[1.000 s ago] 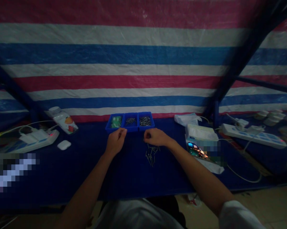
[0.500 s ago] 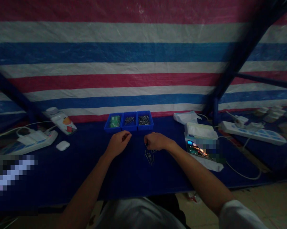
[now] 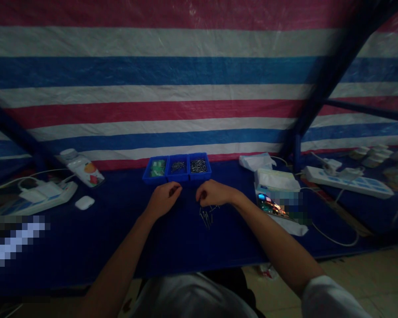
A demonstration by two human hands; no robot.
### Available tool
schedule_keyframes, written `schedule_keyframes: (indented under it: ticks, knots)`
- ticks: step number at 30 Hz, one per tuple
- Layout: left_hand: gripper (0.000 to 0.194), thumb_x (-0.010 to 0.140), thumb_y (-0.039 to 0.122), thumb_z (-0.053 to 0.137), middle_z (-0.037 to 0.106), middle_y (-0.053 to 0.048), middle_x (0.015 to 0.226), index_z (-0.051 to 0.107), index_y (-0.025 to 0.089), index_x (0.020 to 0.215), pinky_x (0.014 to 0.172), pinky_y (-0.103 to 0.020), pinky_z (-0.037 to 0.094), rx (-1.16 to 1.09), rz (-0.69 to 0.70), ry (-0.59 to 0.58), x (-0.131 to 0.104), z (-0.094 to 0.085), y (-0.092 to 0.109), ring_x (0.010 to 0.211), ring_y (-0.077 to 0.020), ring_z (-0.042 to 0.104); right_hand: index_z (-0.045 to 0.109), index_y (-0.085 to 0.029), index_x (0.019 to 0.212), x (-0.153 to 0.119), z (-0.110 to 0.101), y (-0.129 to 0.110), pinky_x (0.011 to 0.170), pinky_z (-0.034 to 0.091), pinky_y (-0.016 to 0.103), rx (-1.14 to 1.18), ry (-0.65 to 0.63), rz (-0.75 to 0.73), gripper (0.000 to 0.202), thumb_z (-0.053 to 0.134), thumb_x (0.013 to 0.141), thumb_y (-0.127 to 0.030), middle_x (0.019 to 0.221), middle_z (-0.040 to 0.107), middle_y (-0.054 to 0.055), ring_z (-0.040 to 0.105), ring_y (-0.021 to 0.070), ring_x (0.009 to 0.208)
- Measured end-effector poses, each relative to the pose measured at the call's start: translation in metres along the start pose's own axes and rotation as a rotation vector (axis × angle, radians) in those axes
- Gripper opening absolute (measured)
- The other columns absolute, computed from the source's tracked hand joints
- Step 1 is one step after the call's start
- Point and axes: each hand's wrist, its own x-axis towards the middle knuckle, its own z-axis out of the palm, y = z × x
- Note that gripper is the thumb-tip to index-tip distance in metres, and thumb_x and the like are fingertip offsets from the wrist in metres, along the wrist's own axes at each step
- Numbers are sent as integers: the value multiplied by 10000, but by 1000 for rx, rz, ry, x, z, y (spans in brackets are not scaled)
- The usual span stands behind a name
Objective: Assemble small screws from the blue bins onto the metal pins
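Currently, both hands are held over the middle of the bench (image 3: 172, 247), which is covered in dark blue cloth. The left hand (image 3: 163, 199) is curled, thumb and forefinger pinched narrowly together; whether a part is gripped cannot be told in the dim light. The right hand (image 3: 211, 193) is likewise loosely fisted, fingertips lowered to the far end of a small heap of metal pins (image 3: 207, 216), touching or just above it. The heap lies loose on the cloth, just nearer the front edge than the right hand.

Three joined blue bins (image 3: 177, 168) are noted toward the back edge, just beyond the hands: green parts in the left compartment, dark metal pieces in the middle and right ones.

Judged step: a single pin is being picked from the heap, to be brought to whatever the left fingers pinch. The next move is judged to call for one pin to be isolated from its neighbours and gripped finely.

Toward the left edge, a power strip (image 3: 40, 196) and a white earbud case (image 3: 84, 202) are recorded.
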Motion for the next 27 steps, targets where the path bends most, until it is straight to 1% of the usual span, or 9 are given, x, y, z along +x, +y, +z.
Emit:
schedule_keyframes:
  ticks: [3, 8, 11, 13, 17, 20, 23, 27]
  knots:
    - [217, 894, 333, 513, 691, -27, 773, 674, 190, 912, 645, -287, 437, 1, 9, -4, 0, 0, 1, 674, -180, 619, 737, -168, 836, 3, 0, 1, 570, 426, 214, 67, 45, -45, 215, 621, 656, -144, 689, 676, -5, 602, 115, 611]
    - [243, 897, 369, 518, 675, -19, 746, 674, 184, 921, 623, -279, 422, -9, 24, -25, -1, -1, 3, 647, -169, 599, 718, -142, 880, 8, 3, 5, 597, 440, 231, 221, 150, -61, 235, 614, 670, -117, 720, 676, 8, 593, 115, 632]
    - [267, 891, 402, 529, 663, -11, 733, 670, 183, 951, 604, -270, 422, -32, 46, -72, -2, 0, 5, 615, -156, 583, 715, -153, 897, 11, 6, 7, 631, 449, 250, 294, 205, -75, 197, 605, 734, -154, 765, 689, 17, 596, 118, 663]
    - [278, 884, 413, 537, 658, -7, 731, 665, 184, 977, 596, -266, 425, -41, 63, -99, -3, 0, 6, 596, -149, 573, 717, -169, 892, 15, 8, 9, 646, 448, 262, 318, 271, -71, 163, 607, 776, -199, 774, 691, 15, 590, 121, 674]
    - [266, 882, 407, 543, 661, -12, 747, 676, 189, 957, 601, -266, 425, -46, 98, -112, -3, 1, 7, 599, -147, 566, 713, -186, 872, 21, 15, 7, 683, 446, 280, 400, 387, -41, 129, 631, 793, -246, 762, 684, 4, 582, 124, 685]
    - [249, 892, 386, 528, 672, -19, 776, 684, 192, 913, 614, -269, 424, -62, 112, -99, -2, 2, 7, 625, -149, 573, 704, -192, 849, 24, 20, 5, 727, 448, 294, 484, 412, -25, 105, 644, 784, -247, 789, 688, 4, 594, 129, 726]
    - [245, 891, 386, 531, 673, -23, 785, 679, 192, 900, 613, -266, 423, -77, 109, -80, -2, 4, 6, 632, -150, 571, 687, -190, 822, 26, 25, 4, 718, 446, 295, 554, 404, -5, 92, 658, 775, -264, 759, 672, -1, 584, 131, 714]
    - [244, 897, 375, 522, 672, -15, 773, 679, 189, 901, 616, -260, 419, -104, 97, -57, -2, 4, 5, 638, -151, 572, 670, -178, 812, 26, 28, 3, 701, 440, 279, 551, 417, -15, 109, 641, 796, -281, 748, 654, 2, 567, 122, 693]
